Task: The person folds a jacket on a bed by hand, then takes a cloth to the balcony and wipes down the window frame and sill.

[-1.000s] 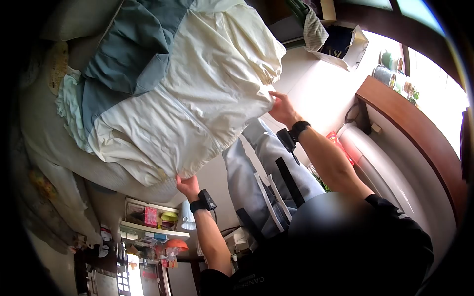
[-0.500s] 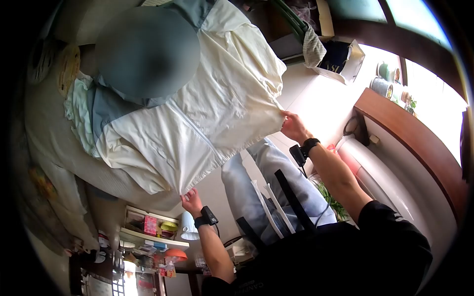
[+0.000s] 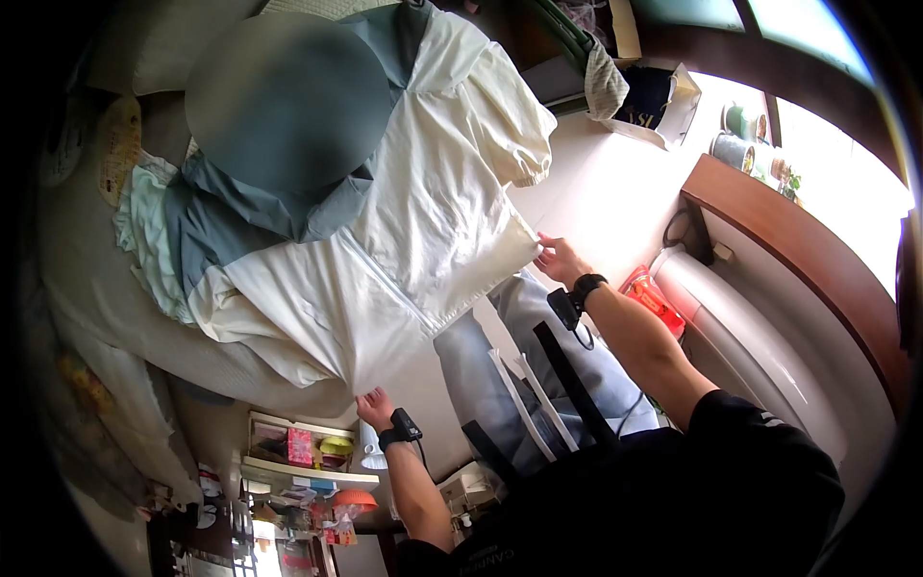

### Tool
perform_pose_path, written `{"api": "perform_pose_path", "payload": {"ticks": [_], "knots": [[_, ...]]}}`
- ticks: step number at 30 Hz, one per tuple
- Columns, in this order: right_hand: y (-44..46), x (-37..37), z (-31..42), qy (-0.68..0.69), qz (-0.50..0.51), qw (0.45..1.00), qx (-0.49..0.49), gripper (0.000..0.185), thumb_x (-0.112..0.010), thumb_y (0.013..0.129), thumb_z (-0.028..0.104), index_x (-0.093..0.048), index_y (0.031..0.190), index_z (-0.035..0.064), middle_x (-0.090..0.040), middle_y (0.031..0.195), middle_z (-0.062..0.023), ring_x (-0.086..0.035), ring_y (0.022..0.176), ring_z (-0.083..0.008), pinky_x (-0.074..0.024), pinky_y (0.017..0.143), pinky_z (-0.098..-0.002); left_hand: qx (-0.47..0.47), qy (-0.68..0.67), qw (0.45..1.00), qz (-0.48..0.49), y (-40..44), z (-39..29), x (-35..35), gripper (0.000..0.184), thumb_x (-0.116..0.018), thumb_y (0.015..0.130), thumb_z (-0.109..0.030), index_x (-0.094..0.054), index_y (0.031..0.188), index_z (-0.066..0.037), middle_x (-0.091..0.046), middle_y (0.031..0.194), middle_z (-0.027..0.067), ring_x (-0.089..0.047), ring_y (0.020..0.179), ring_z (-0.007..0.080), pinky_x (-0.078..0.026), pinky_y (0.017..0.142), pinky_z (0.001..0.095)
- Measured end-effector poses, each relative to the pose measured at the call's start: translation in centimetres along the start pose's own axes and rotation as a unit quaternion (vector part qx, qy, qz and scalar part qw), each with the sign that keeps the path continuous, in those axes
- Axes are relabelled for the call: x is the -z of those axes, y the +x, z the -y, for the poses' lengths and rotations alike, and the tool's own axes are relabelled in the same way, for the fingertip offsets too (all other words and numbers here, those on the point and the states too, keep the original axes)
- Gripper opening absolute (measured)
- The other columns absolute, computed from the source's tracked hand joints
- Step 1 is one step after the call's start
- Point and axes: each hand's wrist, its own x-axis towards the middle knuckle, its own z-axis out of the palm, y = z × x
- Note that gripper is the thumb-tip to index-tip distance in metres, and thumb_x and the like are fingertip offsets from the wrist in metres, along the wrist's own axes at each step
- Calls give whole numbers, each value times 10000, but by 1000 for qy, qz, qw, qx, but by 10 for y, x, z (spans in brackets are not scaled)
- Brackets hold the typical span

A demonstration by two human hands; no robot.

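Observation:
A cream and grey zip jacket point(image 3: 423, 202) lies spread over the bed, its hem towards me. My left hand point(image 3: 376, 410) pinches one lower corner of the hem. On the other side, my right hand point(image 3: 561, 260) grips the opposite hem corner between thumb and fingers. The hem is stretched between both hands, past the bed's edge. A closed zip runs up the middle of the front. A round blur hides part of the grey upper section. One cream sleeve juts out above my right hand. Black devices are strapped to both wrists.
Pale green cloth point(image 3: 149, 226) lies beside the jacket on the beige bed cover point(image 3: 87, 255). An open drawer point(image 3: 298, 442) with small items is at lower left. A white box point(image 3: 663, 111) stands at upper right, near potted plants point(image 3: 740, 144) on the sill.
My right hand has moved a little left and down with its hem corner; my left hand has shifted slightly down. The hem looks straighter, and more grey fabric shows below the blur.

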Motion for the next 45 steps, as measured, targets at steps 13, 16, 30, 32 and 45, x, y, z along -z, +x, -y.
{"api": "perform_pose_path", "payload": {"ticks": [13, 16, 30, 32, 45], "knots": [[-32, -110, 57, -133, 107, 970, 172, 313, -688, 885, 355, -535, 1034, 127, -454, 702, 10, -346, 502, -106, -376, 520, -281, -291, 671, 672, 118, -94, -3, -118, 396, -527, 865, -262, -501, 1199, -49, -579, 1156, 133, -556, 1079, 309, -435, 928, 428], [-16, -136, 80, -189, 39, 962, 194, 310, -695, 873, 354, -528, 980, 116, -486, 660, 24, -396, 485, -112, -376, 514, -265, -258, 799, 543, -9, -186, 23, -183, 435, -501, 849, -140, -448, 1257, 1, -546, 1215, 219, -521, 1139, 418, -395, 993, 472], [-75, -230, 139, -452, -126, 621, 628, 575, -711, 743, 243, -532, 1228, -9, -540, 1174, -261, -515, 1093, -403, -421, 969, -431, -159, 501, 671, 522, -270, 187, -445, 277, -571, 957, -162, -547, 1189, -13, -643, 989, 88, -608, 885, 141, -476, 822, 268], [-60, -225, 157, -563, -112, 594, 564, 699, -747, 696, 272, -486, 1271, -28, -528, 1192, -260, -509, 1132, -412, -426, 1000, -413, -182, 542, 650, 500, -282, 201, -477, 266, -582, 932, -152, -565, 1166, -27, -631, 991, 81, -597, 902, 146, -467, 817, 260], [-84, -205, 239, -602, -30, 594, 532, 150, -565, 852, 141, -593, 959, 39, -638, 897, -214, -616, 871, -406, -481, 745, -477, -135, 524, 727, 423, -336, 174, -561, 317, -544, 964, -255, -567, 1210, -55, -659, 1077, 96, -631, 960, 184, -464, 857, 306]]}}
